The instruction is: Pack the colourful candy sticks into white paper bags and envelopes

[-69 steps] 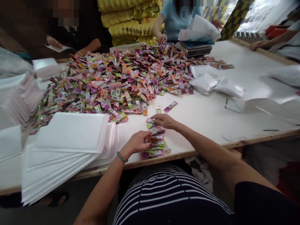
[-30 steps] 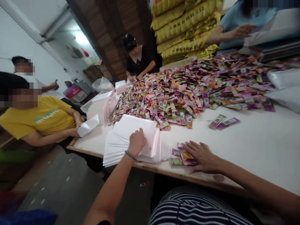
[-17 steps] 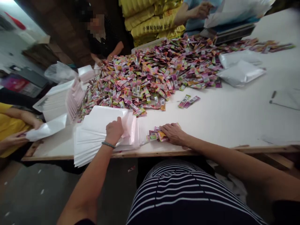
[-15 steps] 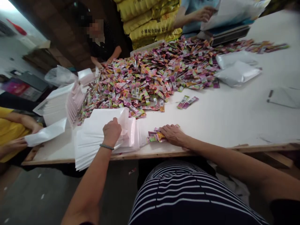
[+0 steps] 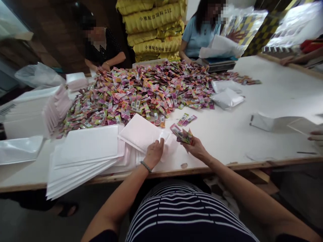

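My left hand (image 5: pixel 154 154) pinches the open end of a white padded envelope (image 5: pixel 141 132), tilted above the table in front of me. In my right hand (image 5: pixel 195 148) is a bunch of small colourful sachets (image 5: pixel 182 134), lifted off the tabletop, just right of the envelope's mouth. Left of the envelope, a fanned stack of white padded envelopes (image 5: pixel 87 146) overhangs the table's front edge. Behind them spreads a large heap of sachets (image 5: pixel 151 89). Two loose sachets (image 5: pixel 186 119) lie between the heap and my right hand.
Filled white pouches (image 5: pixel 228 98) lie right of the heap, near a scale (image 5: pixel 219 64). Another envelope stack (image 5: pixel 30 111) stands at left. Two people sit across the table; another person's hand (image 5: pixel 315 137) shows at far right. Yellow sacks (image 5: pixel 153 30) are piled behind.
My left hand has drawn one envelope off the stack and moved it right. My right hand has gathered the sachets and raised them from the table. The view has turned right.
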The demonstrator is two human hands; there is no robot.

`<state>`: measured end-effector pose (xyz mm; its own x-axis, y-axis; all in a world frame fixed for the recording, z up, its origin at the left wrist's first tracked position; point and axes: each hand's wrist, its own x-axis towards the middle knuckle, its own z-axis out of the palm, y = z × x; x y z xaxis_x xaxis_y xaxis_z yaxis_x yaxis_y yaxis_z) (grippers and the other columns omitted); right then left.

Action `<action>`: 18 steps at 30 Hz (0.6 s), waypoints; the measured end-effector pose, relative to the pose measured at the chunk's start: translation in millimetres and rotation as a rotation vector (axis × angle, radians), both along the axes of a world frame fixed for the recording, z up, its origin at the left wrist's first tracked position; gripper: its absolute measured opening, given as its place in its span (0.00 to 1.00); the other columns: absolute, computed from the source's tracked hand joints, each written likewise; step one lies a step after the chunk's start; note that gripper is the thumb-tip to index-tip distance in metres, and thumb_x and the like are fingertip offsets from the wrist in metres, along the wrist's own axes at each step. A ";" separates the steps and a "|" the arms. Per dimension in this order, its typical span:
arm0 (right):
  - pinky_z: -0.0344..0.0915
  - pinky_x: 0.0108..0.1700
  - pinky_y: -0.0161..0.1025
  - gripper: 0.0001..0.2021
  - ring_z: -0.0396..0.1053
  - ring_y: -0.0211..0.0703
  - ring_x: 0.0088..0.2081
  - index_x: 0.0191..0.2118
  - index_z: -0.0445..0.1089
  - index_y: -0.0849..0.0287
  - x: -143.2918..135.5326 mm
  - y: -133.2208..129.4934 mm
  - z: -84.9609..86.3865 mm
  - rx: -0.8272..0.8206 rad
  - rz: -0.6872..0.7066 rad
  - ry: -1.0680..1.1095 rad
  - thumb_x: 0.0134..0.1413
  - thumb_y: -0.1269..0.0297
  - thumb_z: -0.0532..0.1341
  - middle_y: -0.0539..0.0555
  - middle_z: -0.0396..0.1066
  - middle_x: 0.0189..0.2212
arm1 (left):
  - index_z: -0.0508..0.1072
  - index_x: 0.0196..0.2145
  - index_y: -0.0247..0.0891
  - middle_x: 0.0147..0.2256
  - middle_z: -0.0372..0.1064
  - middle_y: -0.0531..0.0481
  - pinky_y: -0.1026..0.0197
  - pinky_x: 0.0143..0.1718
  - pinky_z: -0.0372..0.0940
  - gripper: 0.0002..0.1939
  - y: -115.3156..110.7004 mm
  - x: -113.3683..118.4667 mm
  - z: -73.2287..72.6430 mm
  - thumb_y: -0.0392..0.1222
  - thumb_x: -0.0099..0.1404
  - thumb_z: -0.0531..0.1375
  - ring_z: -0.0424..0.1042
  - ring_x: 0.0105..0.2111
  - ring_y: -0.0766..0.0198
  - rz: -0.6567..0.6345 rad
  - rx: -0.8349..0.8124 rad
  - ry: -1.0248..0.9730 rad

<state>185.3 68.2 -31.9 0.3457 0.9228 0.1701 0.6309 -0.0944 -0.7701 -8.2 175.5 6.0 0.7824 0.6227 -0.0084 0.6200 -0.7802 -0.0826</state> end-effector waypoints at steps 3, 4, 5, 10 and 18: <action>0.63 0.33 0.36 0.13 0.68 0.42 0.31 0.45 0.69 0.58 -10.0 2.9 4.8 -0.047 0.068 -0.045 0.53 0.67 0.56 0.52 0.73 0.33 | 0.54 0.62 0.31 0.44 0.68 0.39 0.58 0.40 0.66 0.25 1.3 5.4 -2.2 0.30 0.69 0.45 0.72 0.41 0.57 -0.014 -0.031 -0.057; 0.62 0.35 0.36 0.13 0.68 0.42 0.34 0.44 0.69 0.59 -12.7 4.0 6.8 -0.082 0.073 -0.128 0.52 0.69 0.56 0.52 0.72 0.34 | 0.54 0.63 0.31 0.45 0.68 0.39 0.58 0.41 0.66 0.25 2.3 5.6 -1.4 0.30 0.69 0.46 0.72 0.42 0.57 0.016 -0.046 -0.079; 0.61 0.37 0.36 0.13 0.68 0.43 0.36 0.44 0.69 0.59 -14.7 4.6 8.8 -0.115 0.074 -0.232 0.53 0.70 0.56 0.53 0.72 0.36 | 0.54 0.63 0.32 0.45 0.68 0.39 0.58 0.41 0.66 0.25 3.1 5.3 -0.2 0.30 0.69 0.46 0.72 0.42 0.57 0.046 -0.065 -0.096; 0.57 0.40 0.40 0.20 0.65 0.47 0.41 0.57 0.63 0.60 -21.8 0.3 16.9 -0.194 0.152 -0.764 0.60 0.74 0.50 0.60 0.69 0.42 | 0.69 0.49 0.37 0.42 0.67 0.44 0.60 0.36 0.66 0.15 -1.3 3.0 7.2 0.34 0.69 0.48 0.71 0.36 0.59 0.041 -0.106 -0.119; 0.59 0.42 0.36 0.16 0.65 0.42 0.42 0.52 0.66 0.58 -21.8 5.9 20.6 -0.094 0.139 -0.441 0.59 0.71 0.53 0.55 0.68 0.41 | 0.60 0.58 0.31 0.51 0.67 0.39 0.55 0.49 0.66 0.29 2.3 4.2 8.2 0.26 0.58 0.54 0.71 0.47 0.54 0.005 -0.306 -0.262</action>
<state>163.6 74.1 -11.2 0.1317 0.9736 0.1864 0.9073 -0.0427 -0.4183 -4.0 177.8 14.2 0.7796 0.6262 0.0055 0.5931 -0.7412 0.3144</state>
